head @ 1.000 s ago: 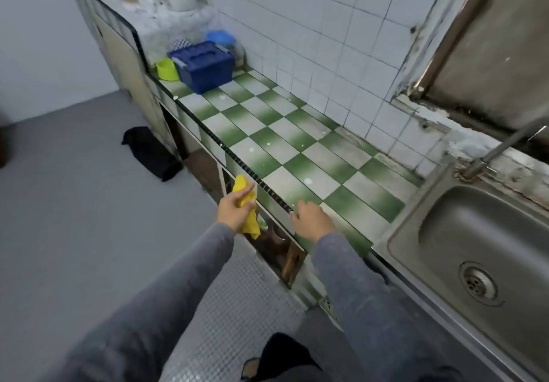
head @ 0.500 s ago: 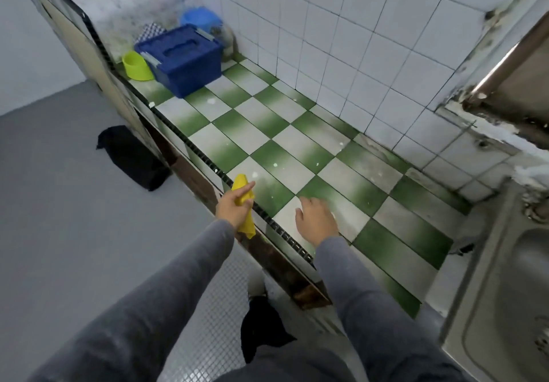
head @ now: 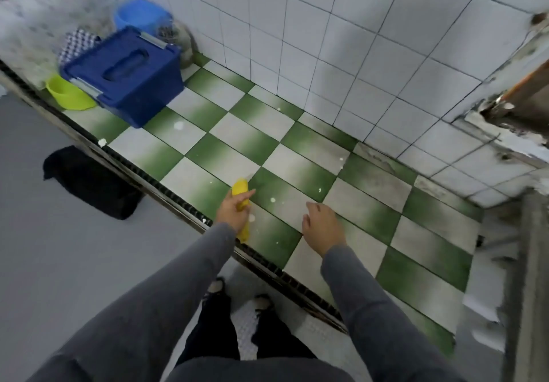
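My left hand (head: 233, 210) grips a bunched yellow cloth (head: 240, 189) just above the front edge of the green-and-white checkered counter (head: 246, 140). One end of the cloth sticks out past my fingers and the other hangs below my wrist. My right hand (head: 322, 227) hovers over the counter to the right of it, fingers relaxed and holding nothing. Small white spots (head: 272, 200) dot the tiles between and around my hands.
A blue lidded box (head: 124, 74), a lime-green bowl (head: 69, 94) and a blue tub (head: 139, 14) stand at the counter's far left. White wall tiles (head: 341, 39) back the counter. A black bag (head: 89, 182) lies on the grey floor. The sink's edge (head: 531, 262) is at far right.
Both hands have moved forward from the counter's front edge to over the tiles. My view has swung left and down, so the sink has almost left the frame.
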### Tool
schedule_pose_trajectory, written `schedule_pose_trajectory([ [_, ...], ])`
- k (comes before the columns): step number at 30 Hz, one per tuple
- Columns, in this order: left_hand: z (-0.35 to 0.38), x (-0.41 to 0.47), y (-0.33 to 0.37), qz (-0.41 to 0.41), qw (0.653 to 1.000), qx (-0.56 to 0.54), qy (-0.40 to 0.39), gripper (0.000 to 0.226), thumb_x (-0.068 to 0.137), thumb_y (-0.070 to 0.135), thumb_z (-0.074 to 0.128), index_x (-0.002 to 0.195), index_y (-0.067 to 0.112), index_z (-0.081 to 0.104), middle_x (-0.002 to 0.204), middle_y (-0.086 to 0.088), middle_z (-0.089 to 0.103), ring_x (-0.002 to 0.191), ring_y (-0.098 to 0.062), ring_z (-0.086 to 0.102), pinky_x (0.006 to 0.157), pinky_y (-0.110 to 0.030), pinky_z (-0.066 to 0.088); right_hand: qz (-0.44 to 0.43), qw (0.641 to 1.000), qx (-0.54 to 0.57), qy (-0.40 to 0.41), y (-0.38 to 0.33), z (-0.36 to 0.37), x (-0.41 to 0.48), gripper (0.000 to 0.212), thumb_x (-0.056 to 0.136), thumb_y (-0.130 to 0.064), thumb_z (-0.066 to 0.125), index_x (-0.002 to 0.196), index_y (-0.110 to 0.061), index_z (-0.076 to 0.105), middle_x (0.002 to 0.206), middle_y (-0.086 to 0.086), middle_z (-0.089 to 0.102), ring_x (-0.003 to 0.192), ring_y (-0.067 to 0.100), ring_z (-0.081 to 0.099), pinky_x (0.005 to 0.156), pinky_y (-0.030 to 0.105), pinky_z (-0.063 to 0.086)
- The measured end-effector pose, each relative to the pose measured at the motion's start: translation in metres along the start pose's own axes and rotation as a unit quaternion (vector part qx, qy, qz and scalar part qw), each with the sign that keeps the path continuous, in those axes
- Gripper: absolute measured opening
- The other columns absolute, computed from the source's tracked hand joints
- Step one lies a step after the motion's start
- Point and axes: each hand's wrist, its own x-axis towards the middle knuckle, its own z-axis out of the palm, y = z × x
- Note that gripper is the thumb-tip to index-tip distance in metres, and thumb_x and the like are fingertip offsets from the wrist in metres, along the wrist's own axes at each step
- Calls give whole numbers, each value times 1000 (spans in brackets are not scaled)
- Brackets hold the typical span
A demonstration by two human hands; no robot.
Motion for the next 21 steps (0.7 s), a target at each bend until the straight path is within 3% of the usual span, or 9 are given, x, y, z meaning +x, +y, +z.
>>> schedule_pose_trajectory([
  [2,-4,19,3,28,999,31,-18,46,100,7,53,137,33,57,163,-9,21,147,-31,29,115,-30,25,24,1000,15,-2,-6,3,6,42,106,-22,37,146,-9,41,142,12,49,131,28,44,106,37,39],
  [9,1,66,26,137,974,90,-154,51,101,8,49,146,34,46,164,-12,15,146,-32,29,113,-27,25,115,990,71,32,-32,14,28,44,105,-17,40,147,-5,42,144,17,48,133,31,42,110,36,33],
  [13,-3,84,26,183,938,176,-234,56,104,16,42,152,42,29,166,-11,2,153,-29,7,122,-49,13,146,984,97,34,-53,28,37,45,104,-17,41,147,-4,41,145,18,47,134,33,42,111,37,32],
  [15,-15,91,17,185,925,241,-226,52,106,25,36,154,42,24,167,-7,-1,154,-25,0,123,-51,6,156,980,116,34,-66,35,41,47,104,-17,41,148,-3,38,148,19,44,137,33,39,114,37,31],
  [18,-45,101,-11,189,911,326,-165,52,107,29,31,157,35,18,167,-7,-1,153,-27,1,122,-45,7,154,976,146,54,-86,41,46,52,103,-19,44,152,-6,32,157,18,33,146,32,29,119,38,26],
  [21,-76,112,-42,165,919,345,-99,54,107,30,31,158,26,16,167,-10,1,153,-29,1,122,-45,7,130,982,117,68,-102,46,53,59,105,-27,43,158,-12,22,165,18,13,151,34,16,123,39,17],
])
